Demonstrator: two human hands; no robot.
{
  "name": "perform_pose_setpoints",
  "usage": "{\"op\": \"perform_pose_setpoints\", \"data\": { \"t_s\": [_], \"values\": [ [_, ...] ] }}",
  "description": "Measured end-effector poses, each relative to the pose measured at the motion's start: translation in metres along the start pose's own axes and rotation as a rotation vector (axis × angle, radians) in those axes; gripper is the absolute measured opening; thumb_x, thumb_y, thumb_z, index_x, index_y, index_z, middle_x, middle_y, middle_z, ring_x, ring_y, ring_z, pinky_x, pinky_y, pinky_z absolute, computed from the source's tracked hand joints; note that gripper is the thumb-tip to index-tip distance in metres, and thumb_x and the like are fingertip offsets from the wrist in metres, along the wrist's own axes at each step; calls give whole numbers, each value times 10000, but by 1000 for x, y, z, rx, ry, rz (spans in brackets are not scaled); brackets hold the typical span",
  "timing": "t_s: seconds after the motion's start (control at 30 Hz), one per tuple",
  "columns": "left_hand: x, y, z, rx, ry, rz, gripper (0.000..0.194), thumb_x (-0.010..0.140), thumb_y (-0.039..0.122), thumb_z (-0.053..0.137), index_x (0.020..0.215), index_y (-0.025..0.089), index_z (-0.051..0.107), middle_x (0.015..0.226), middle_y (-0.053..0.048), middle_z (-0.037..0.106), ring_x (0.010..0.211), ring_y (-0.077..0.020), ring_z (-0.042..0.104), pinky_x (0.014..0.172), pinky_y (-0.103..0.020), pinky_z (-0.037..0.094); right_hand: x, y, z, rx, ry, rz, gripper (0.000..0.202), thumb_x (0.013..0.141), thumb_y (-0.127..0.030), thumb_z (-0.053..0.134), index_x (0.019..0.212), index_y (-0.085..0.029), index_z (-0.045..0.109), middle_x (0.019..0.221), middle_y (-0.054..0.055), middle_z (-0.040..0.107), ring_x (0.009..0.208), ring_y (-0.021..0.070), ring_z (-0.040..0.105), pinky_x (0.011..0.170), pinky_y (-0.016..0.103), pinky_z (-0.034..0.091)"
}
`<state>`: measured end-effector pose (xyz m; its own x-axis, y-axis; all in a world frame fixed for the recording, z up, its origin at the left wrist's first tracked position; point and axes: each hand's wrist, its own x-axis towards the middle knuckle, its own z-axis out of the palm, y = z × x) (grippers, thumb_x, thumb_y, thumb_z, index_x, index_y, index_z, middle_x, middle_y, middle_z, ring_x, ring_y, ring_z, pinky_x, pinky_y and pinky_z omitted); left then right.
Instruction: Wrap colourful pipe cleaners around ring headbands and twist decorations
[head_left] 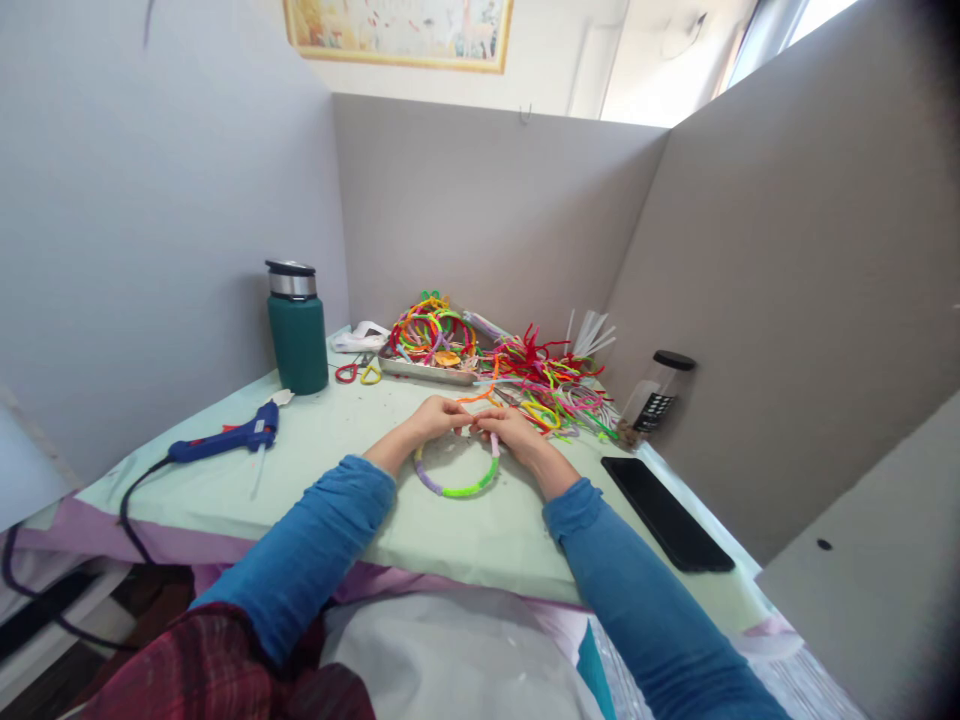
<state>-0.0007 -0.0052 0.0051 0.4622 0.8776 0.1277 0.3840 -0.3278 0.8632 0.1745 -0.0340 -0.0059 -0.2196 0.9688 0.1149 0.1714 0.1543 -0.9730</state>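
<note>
A ring wrapped in fuzzy pipe cleaner (466, 491), coloured in green, yellow, lilac and pink sections, lies just above or on the table in front of me. My left hand (439, 416) pinches its far left part, fingertips pressed together. From the other side my right hand (510, 430) grips the far right part, its fingers meeting the left ones at the top of the ring. An orange pipe cleaner (491, 387) shows just beyond the fingertips; I cannot tell if it joins the ring. The spot between the fingertips is hidden.
A metal tray (427, 372) holds several colourful rings, beside a heap of loose pipe cleaners (551, 360). Scissors (358, 373), a green bottle (298, 335) and a blue glue gun (232, 437) with a cord are on the left. A jar (656, 400) and black phone (666, 512) lie right.
</note>
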Motion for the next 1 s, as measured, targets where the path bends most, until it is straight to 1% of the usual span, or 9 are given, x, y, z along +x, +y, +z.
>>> {"op": "perform_pose_setpoints", "data": {
  "t_s": [0.13,0.27,0.5,0.67,0.73,0.9,1.0],
  "values": [
    [-1,-1,0,23,-29,15,429,661,531,662,691,105,703,505,8,543,437,-63,342,448,-223,242,-3,-3,1,-5,8,-24,180,602,-251,639,716,-142,727,626,14,637,553,103,468,513,223,331],
    [1,-5,-1,25,-46,14,482,638,587,667,656,105,693,469,12,510,431,-62,328,442,-226,222,-5,-5,1,37,-1,-31,187,591,-260,648,722,-153,727,619,5,622,545,102,458,510,229,328],
    [4,-8,-1,25,-50,-29,524,619,629,670,670,108,684,433,32,444,397,-55,288,424,-235,187,-5,-3,0,70,4,-68,200,585,-224,633,746,-164,736,699,15,653,559,99,465,533,236,340],
    [4,-8,-1,-18,-52,-56,523,634,637,658,672,116,660,425,51,387,370,-51,254,407,-242,155,-4,-3,1,98,21,-84,243,589,-228,653,809,-175,741,728,23,668,616,123,509,554,239,360],
    [3,-7,-1,-49,-69,-56,522,632,628,667,707,112,666,449,51,404,371,-45,247,406,-241,153,-4,-3,1,99,35,-98,248,590,-228,651,816,-176,739,734,23,670,632,127,515,561,240,364],
    [-3,-2,0,-106,-92,-25,561,652,608,662,905,108,692,513,52,445,379,-36,245,406,-233,164,-1,0,0,76,46,-120,224,603,-231,607,777,-170,733,647,8,629,565,111,469,541,242,346],
    [-3,-1,0,-102,-85,-7,556,671,594,652,940,108,691,521,48,456,383,-37,254,407,-231,170,0,1,0,92,51,-121,240,602,-223,602,797,-169,731,670,9,636,552,105,469,534,239,343]
  ]
}}
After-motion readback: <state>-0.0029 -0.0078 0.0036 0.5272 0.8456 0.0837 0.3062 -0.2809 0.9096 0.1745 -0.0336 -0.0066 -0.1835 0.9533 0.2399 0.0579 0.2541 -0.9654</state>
